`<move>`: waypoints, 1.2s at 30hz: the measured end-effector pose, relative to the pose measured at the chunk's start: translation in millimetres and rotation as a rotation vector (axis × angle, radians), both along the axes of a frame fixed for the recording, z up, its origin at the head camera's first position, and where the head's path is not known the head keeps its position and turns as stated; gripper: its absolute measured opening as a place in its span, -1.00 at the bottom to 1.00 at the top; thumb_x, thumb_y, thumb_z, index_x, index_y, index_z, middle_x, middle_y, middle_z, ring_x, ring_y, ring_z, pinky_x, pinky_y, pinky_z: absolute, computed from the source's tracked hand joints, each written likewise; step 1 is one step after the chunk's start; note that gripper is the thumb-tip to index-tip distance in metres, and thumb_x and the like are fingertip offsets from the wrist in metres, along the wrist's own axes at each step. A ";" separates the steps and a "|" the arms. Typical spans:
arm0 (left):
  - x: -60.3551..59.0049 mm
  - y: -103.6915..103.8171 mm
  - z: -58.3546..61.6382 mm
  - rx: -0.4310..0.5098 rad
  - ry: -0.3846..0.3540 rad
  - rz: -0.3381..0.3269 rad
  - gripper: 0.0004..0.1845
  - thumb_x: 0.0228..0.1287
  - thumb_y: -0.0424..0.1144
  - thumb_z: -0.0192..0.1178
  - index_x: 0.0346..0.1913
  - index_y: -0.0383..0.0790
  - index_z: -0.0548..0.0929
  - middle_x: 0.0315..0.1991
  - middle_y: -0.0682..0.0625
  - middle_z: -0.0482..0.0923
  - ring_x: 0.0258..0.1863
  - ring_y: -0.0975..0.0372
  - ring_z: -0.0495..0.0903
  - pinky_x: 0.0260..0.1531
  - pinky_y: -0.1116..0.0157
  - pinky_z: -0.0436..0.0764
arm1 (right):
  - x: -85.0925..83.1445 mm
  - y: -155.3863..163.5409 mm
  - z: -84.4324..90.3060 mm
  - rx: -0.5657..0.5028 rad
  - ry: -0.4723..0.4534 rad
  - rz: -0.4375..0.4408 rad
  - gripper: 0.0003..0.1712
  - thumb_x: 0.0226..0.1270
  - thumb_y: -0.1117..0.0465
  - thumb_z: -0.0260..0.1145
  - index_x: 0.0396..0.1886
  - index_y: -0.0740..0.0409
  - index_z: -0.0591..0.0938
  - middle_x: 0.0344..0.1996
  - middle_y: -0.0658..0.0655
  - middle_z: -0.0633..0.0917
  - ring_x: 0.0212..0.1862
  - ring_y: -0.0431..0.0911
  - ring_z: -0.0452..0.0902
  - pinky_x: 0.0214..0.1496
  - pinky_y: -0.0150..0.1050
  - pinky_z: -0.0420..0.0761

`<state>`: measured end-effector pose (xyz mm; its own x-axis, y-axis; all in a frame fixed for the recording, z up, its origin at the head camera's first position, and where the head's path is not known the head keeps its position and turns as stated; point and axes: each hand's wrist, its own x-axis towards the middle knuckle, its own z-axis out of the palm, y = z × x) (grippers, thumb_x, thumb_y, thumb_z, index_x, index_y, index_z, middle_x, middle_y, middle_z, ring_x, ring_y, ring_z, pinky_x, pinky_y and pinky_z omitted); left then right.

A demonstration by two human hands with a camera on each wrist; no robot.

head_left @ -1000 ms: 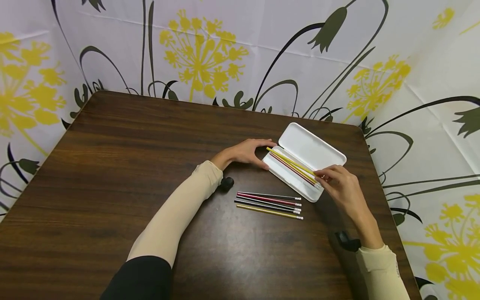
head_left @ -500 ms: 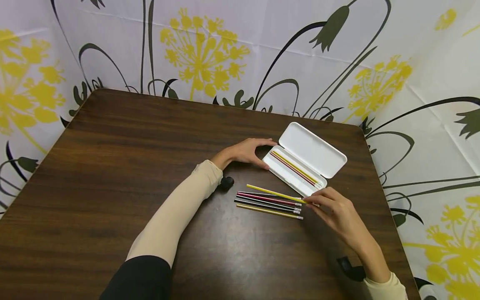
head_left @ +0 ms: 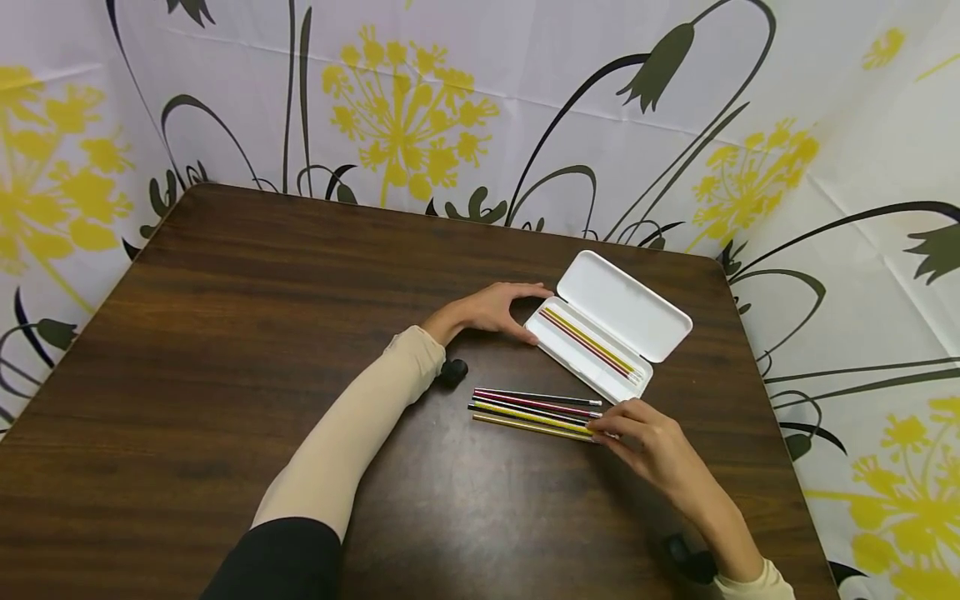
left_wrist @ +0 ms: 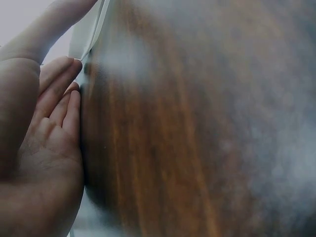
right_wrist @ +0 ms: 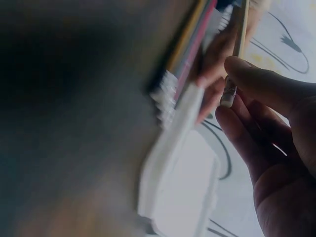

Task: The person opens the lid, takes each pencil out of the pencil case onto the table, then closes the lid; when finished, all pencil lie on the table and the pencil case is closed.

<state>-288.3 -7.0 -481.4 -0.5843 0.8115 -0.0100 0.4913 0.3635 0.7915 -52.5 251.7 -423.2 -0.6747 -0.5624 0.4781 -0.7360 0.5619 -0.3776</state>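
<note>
My right hand (head_left: 648, 442) pinches a yellow pencil (head_left: 521, 413) near its eraser end, between thumb and fingertips. The pencil lies over a loose row of pencils on the table, among them a red pencil (head_left: 536, 404), a black one and a gold pencil (head_left: 517, 426). Behind them stands a white pencil case (head_left: 561, 346) with its lid (head_left: 624, 306) swung back. Several red and yellow pencils (head_left: 588, 340) lie inside. My left hand (head_left: 491, 310) spans the left end of the case, thumb and fingers spread and fairly straight at its corners.
The dark wooden table (head_left: 300, 275) ends at a back edge against a flower-patterned cloth (head_left: 465, 100). A black wrist camera (head_left: 453, 372) sits at the left cuff, another black device (head_left: 686, 560) by the right wrist.
My right hand has brought the yellow pencil out of the case, leftward and toward me, down over the row on the table. The left hand has stayed at the case's end.
</note>
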 end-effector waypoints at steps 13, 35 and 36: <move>1.0 1.6 3.4 -0.006 0.031 -0.003 -0.07 -0.01 0.05 0.53 0.45 -0.01 0.35 0.49 -0.02 0.15 0.46 0.21 0.06 0.38 0.18 0.09 | 9.6 1.5 -33.8 0.066 -0.169 -0.013 -0.73 -0.03 0.42 0.57 -0.31 0.05 0.81 -0.29 -0.13 0.62 -0.25 -0.30 0.56 -0.26 -0.51 0.51; 1.9 2.0 4.5 0.026 0.007 0.004 -0.08 -0.03 -0.02 0.56 0.44 -0.07 0.37 0.49 -0.08 0.14 0.47 0.18 0.06 0.38 0.15 0.08 | -43.3 25.2 -1.3 0.041 -0.084 -0.411 -0.81 0.05 0.38 0.55 -0.30 0.22 0.76 -0.43 0.04 0.68 -0.41 -0.11 0.59 -0.40 -0.19 0.57; 2.5 2.1 3.8 0.025 0.004 0.004 -0.07 -0.03 -0.02 0.56 0.44 -0.07 0.37 0.50 -0.08 0.14 0.47 0.18 0.06 0.39 0.15 0.08 | -49.4 28.8 0.7 0.048 -0.084 -0.452 -0.82 0.07 0.39 0.53 -0.29 0.23 0.76 -0.43 0.07 0.68 -0.42 -0.09 0.59 -0.40 -0.16 0.57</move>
<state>-285.7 -4.9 -477.6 -0.5874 0.8092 0.0129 0.4935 0.3455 0.7982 -101.9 280.6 -422.5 -0.8926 -0.2235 0.3916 -0.3813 0.8377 -0.3910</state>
